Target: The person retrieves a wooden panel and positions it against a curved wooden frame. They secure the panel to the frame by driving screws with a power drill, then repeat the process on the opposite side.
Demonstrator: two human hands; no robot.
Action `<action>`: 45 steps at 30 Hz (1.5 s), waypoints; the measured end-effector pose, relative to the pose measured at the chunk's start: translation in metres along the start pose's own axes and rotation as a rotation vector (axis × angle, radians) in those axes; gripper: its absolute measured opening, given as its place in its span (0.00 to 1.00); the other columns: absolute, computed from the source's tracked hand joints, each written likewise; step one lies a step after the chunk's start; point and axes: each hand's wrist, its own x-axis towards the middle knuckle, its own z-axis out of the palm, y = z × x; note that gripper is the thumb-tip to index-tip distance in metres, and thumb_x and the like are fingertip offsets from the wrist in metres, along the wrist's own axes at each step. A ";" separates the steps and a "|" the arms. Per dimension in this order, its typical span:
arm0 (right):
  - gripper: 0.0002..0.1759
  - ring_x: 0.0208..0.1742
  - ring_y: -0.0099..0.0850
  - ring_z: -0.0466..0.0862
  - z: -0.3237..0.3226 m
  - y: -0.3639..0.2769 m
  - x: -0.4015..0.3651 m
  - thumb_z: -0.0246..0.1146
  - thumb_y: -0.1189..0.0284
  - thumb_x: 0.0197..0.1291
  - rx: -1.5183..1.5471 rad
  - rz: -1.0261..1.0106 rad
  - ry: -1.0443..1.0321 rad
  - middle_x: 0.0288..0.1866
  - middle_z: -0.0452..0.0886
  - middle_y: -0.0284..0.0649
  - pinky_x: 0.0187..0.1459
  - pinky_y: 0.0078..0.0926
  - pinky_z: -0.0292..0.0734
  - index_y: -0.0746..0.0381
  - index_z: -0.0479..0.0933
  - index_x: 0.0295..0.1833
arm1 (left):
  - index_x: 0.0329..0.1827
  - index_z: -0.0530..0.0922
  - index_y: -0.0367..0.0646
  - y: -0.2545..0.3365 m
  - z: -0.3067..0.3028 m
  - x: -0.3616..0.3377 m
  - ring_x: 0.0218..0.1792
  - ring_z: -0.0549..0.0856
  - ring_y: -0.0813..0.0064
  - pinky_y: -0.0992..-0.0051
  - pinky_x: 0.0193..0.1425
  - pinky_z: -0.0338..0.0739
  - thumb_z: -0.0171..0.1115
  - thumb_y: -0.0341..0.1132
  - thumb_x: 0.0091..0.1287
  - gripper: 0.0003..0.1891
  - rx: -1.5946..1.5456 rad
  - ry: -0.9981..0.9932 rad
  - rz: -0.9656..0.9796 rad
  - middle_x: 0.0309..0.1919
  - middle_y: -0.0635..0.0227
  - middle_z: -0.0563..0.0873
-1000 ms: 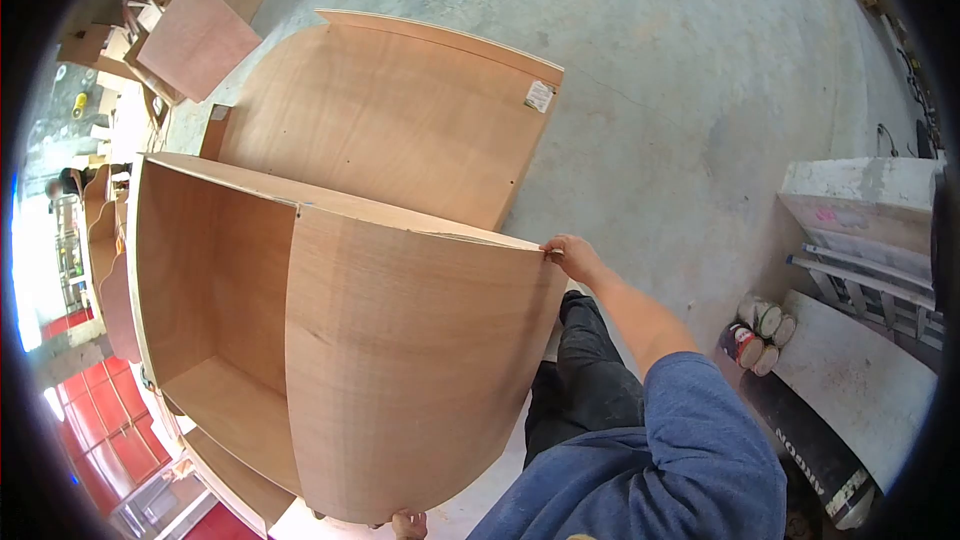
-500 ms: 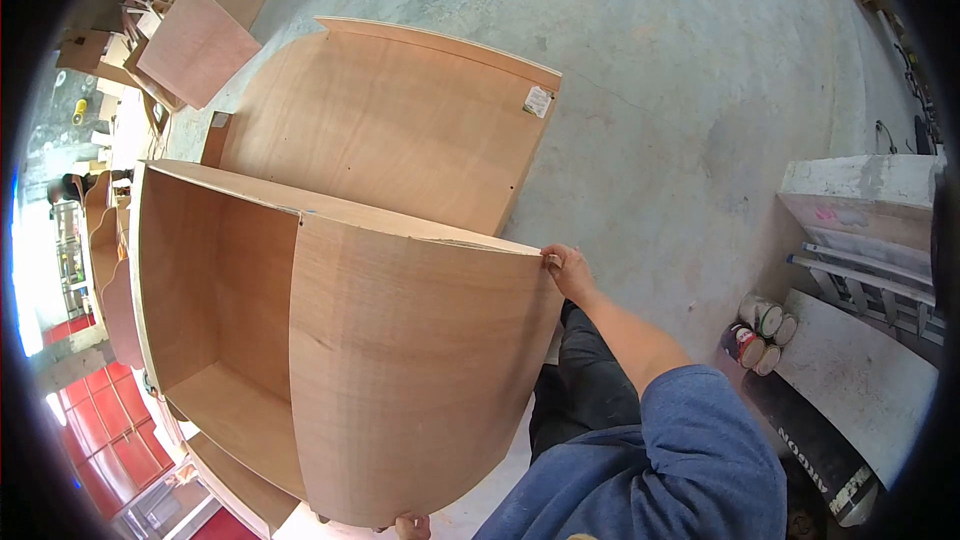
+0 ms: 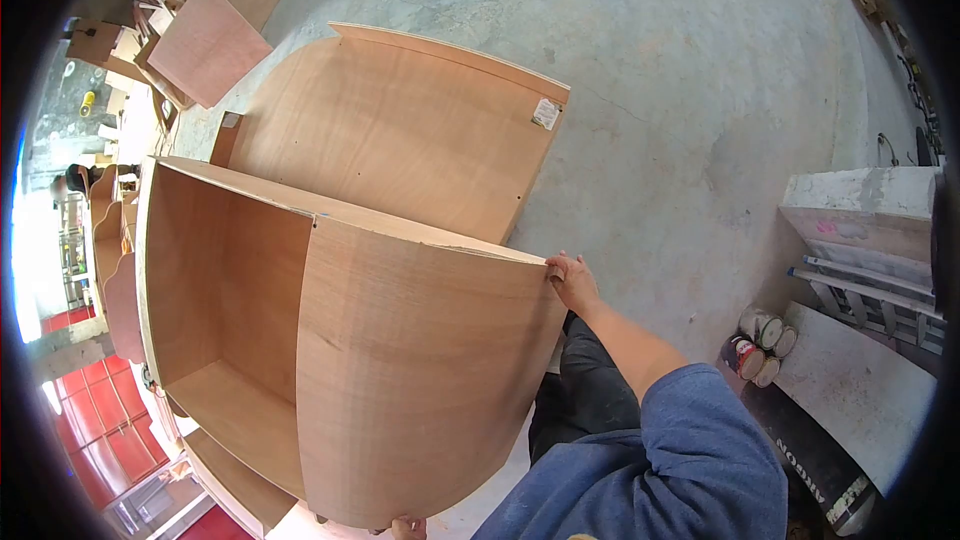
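Observation:
A large wooden cabinet stands in front of me, with an open compartment (image 3: 240, 290) on its left and a plywood panel (image 3: 420, 370) over its right part. My right hand (image 3: 573, 283) grips the panel's far right corner, fingers curled over the edge. At the bottom edge of the view, my left hand (image 3: 408, 528) is closed on the panel's near edge; only part of it shows. Beyond the cabinet lies another wooden piece (image 3: 400, 120) with a raised lip and a white label (image 3: 546, 114).
Paint cans (image 3: 760, 330) stand on the floor at the right, near a ladder (image 3: 870, 285) and a white board (image 3: 850, 370). Scrap boards (image 3: 210, 45) are piled at the upper left. Red panels (image 3: 105, 420) show at the lower left.
The view has shifted slightly, so the cabinet and the piece behind it appear a little further right and lower. Both hands keep their places on the panel.

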 end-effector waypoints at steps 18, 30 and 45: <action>0.19 0.81 0.44 0.81 -0.015 0.006 0.016 0.76 0.72 0.67 -0.134 -0.075 -0.079 0.67 0.90 0.40 0.87 0.64 0.61 0.53 0.87 0.62 | 0.54 0.85 0.56 -0.025 -0.030 0.003 0.57 0.85 0.71 0.57 0.63 0.84 0.76 0.37 0.67 0.14 -0.492 0.066 -0.107 0.56 0.76 0.88; 0.30 0.80 0.55 0.73 0.016 -0.255 -0.084 0.68 0.77 0.69 0.145 -0.729 0.309 0.76 0.78 0.54 0.83 0.61 0.64 0.62 0.76 0.77 | 0.84 0.55 0.69 -0.099 -0.018 0.010 0.85 0.66 0.57 0.32 0.82 0.63 0.78 0.37 0.67 0.48 -0.550 0.141 0.057 0.86 0.74 0.67; 0.32 0.71 0.52 0.84 0.381 -0.545 -0.354 0.50 0.45 0.84 -0.730 -1.113 -0.467 0.66 0.90 0.49 0.77 0.62 0.67 0.56 0.89 0.65 | 0.87 0.30 0.14 -0.080 0.000 -0.018 0.83 0.73 0.34 0.57 0.85 0.73 0.82 0.60 0.64 0.78 -0.256 0.266 0.078 0.85 0.18 0.57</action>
